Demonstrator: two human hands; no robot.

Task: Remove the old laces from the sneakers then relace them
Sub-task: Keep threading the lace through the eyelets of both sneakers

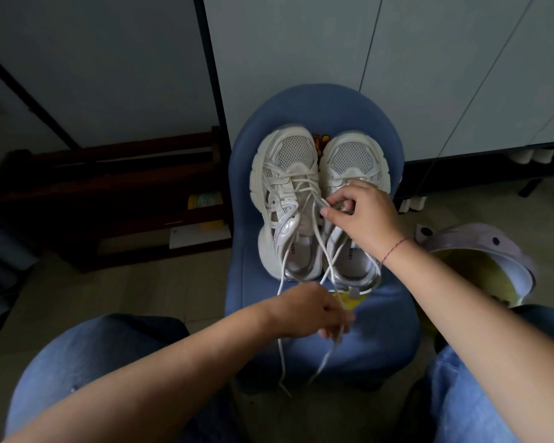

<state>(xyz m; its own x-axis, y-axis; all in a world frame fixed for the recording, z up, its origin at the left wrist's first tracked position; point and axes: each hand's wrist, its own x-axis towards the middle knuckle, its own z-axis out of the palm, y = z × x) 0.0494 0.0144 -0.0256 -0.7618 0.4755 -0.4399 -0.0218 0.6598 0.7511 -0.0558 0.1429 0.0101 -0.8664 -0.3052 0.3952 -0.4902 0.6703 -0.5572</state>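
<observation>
sneakers (288, 155) sat side by side on blue stool (394, 314), toes away. r hand (362, 215) pinched the lace (301, 183) nr top eyelets; l hand (311, 310) curled round its loose ends lower down. lace prob light, limp & slippy, so best held by the stiff tips.

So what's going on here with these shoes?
A seated person is working on the lace of the left sneaker, which stands beside the right sneaker on a blue stool. The right hand pinches the lace up by the tongue. The left hand grips the loose strands nearer the person, and their ends hang past the stool's front edge. Near its toe that sneaker is still laced, so the old lace is not out yet.
</observation>
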